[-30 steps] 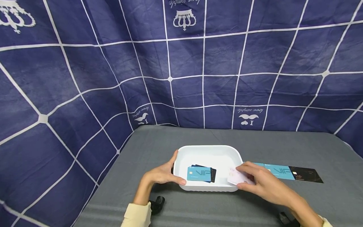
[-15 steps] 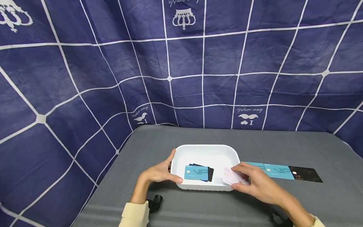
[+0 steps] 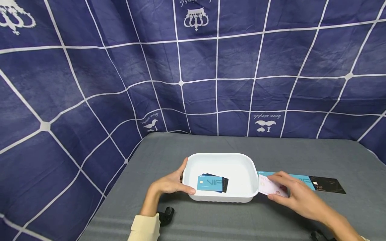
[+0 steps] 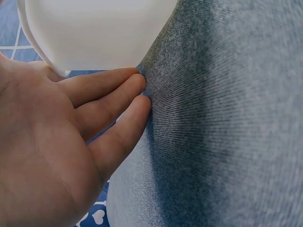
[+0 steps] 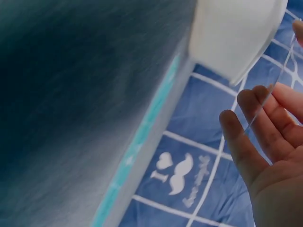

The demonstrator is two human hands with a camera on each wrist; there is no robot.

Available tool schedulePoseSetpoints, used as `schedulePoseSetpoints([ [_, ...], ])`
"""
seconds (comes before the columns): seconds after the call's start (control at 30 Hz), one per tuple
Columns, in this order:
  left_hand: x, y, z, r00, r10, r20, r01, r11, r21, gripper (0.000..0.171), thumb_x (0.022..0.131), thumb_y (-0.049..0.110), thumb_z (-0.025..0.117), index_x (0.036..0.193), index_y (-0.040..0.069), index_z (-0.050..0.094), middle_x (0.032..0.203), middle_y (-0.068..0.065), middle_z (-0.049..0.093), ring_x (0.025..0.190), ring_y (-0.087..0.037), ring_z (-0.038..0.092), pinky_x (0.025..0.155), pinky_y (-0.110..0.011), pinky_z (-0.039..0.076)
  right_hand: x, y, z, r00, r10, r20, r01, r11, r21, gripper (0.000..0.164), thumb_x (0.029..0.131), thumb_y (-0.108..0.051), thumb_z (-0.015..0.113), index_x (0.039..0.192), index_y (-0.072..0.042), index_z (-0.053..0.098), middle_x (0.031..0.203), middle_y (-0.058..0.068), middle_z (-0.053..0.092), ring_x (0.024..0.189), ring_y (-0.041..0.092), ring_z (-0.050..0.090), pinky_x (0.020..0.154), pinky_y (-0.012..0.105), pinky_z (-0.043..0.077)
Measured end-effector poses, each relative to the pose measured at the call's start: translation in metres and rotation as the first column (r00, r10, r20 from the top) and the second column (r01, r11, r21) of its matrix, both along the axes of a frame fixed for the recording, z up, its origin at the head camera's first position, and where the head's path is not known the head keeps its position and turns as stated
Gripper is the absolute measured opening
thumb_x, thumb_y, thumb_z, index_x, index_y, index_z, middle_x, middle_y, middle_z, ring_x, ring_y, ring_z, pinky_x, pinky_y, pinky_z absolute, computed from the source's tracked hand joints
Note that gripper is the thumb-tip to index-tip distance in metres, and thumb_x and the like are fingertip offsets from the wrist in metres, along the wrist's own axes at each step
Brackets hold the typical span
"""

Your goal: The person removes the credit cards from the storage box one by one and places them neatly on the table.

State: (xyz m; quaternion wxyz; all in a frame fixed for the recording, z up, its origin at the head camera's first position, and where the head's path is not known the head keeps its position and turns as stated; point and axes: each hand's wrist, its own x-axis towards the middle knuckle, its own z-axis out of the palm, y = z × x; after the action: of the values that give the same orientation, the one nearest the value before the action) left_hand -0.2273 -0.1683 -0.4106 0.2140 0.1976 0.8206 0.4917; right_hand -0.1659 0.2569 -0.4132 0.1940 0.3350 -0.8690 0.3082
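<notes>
My left hand (image 3: 173,182) holds a white plastic tray (image 3: 223,197) by its left end, thumb on the front rim. In the left wrist view, extended fingers (image 4: 118,137) of that hand lie against the tray's end wall. Inside the tray are a blue VIP card (image 3: 209,183) and dark cards (image 3: 225,184) partly covered by it. Just right of the tray, my right hand (image 3: 297,195) pinches a pale pink VIP card (image 3: 266,184) between thumb and fingers. The right wrist view shows this pink card (image 5: 265,101) edge-on, raised off the table.
Beyond the right hand, blue cards (image 3: 307,181) and a black VIP card (image 3: 328,184) lie in a row on the grey cloth-covered table (image 3: 193,144). A navy curtain (image 3: 235,97) with white lines hangs behind the table and along its left side.
The right hand with the pink card shifts slightly left over the tray, then right, past the tray's right rim. The tray slides slightly left, then slightly back; the left hand stays on it.
</notes>
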Motion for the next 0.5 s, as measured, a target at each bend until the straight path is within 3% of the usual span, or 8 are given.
schedulePoseSetpoints([
  [0.13, -0.002, 0.001, 0.001, 1.000, -0.002, -0.002, 0.002, 1.000, -0.006, 0.133, 0.073, 0.036, 0.087, 0.157, 0.008, -0.013, 0.157, -0.024, 0.015, 0.129, -0.031, 0.042, 0.104, -0.044, 0.034, -0.001, 0.013, -0.006, 1.000, -0.028, 0.001, 0.028, 0.998, 0.055, 0.043, 0.078, -0.016, 0.085, 0.116, -0.017, 0.066, 0.105, -0.014, 0.057, 0.082, 0.001, 0.049, 0.068, 0.015, 0.037],
  [0.3, -0.003, -0.001, 0.002, 1.000, 0.003, 0.003, -0.003, 1.000, 0.005, 0.133, 0.073, 0.033, 0.088, 0.157, 0.009, -0.013, 0.158, -0.023, 0.015, 0.129, -0.031, 0.042, 0.104, -0.045, 0.034, -0.002, 0.019, -0.013, 0.996, -0.087, 0.005, 0.084, 0.975, 0.206, 0.041, 0.082, -0.031, 0.082, 0.118, -0.017, 0.066, 0.109, -0.017, 0.055, 0.091, 0.002, 0.052, 0.075, 0.019, 0.042],
  [0.5, 0.000, -0.001, 0.000, 1.000, -0.010, 0.020, 0.010, 1.000, 0.021, 0.133, 0.074, 0.031, 0.088, 0.156, 0.008, -0.015, 0.155, -0.026, 0.017, 0.126, -0.032, 0.044, 0.101, -0.043, 0.038, -0.003, 0.019, -0.021, 0.997, -0.046, -0.056, 0.061, 0.955, 0.290, 0.045, 0.075, -0.030, 0.086, 0.115, -0.020, 0.069, 0.111, -0.015, 0.056, 0.099, 0.009, 0.053, 0.081, 0.024, 0.041],
])
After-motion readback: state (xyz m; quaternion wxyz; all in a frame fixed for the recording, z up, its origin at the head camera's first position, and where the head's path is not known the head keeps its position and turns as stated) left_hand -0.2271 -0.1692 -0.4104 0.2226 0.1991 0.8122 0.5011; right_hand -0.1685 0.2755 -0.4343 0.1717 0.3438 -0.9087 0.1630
